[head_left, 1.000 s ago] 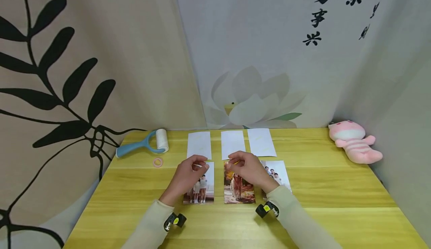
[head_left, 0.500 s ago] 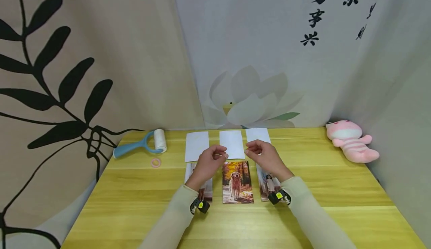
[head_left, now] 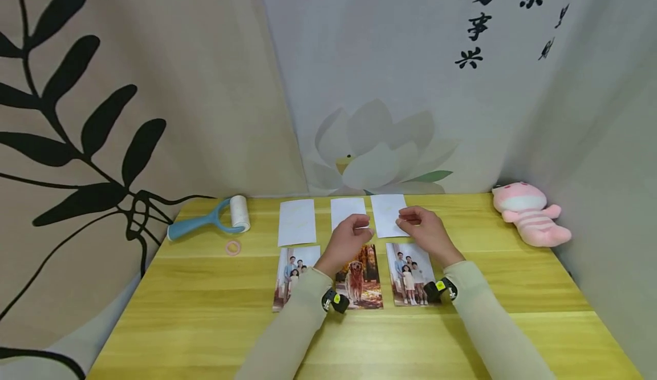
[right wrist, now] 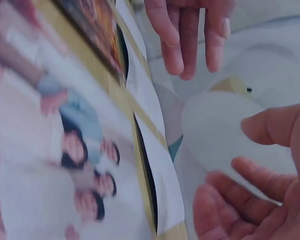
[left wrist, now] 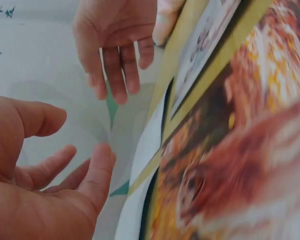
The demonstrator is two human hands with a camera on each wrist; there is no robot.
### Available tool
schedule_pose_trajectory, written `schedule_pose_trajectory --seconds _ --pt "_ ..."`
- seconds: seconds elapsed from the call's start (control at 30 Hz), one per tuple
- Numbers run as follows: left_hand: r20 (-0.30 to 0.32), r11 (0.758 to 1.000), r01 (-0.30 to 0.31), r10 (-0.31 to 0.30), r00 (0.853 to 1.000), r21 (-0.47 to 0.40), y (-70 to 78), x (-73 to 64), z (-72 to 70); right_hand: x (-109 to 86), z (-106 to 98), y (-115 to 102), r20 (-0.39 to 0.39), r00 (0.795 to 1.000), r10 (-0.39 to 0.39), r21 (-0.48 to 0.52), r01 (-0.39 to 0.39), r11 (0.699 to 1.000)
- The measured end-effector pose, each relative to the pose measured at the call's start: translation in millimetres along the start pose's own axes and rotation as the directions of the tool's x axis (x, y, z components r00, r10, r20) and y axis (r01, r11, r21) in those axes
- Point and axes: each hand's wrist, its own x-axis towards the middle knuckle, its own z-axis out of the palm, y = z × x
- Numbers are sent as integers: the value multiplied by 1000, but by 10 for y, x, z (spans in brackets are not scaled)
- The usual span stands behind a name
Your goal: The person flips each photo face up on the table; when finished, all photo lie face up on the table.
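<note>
My left hand hovers above the top of a dog photo, partly hiding it and the white card behind it. Further right, my right hand is over the near corner of another white card, above a family photo. Both wrist views show the thumbs apart from loosely bent fingers, with nothing held: the left hand and the right hand. A second family photo lies at the left, partly under my left sleeve, with a third white card behind it.
At the back left of the wooden table lie a blue-handled lint roller and a small pink ring. A pink plush toy sits at the back right, against the curtain. Patterned curtains close off the back.
Both hands have moved right, the left from the left family photo to the dog photo, the right from the dog photo to the right family photo. The photos and cards stay in place.
</note>
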Motion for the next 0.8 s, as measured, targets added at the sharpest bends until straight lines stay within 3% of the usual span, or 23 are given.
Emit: schedule_pose_trajectory --seconds 0.3,0.5,0.8 --pt "56 997 74 -74 996 5 -30 195 254 82 -207 232 54 993 106 8 -107 994" --pt "87 991 117 -122 989 61 -20 251 346 73 -208 272 119 978 168 -73 -161 984" --pt "80 972 143 -159 984 184 4 315 388 66 -122 261 105 986 128 -117 -115 986"
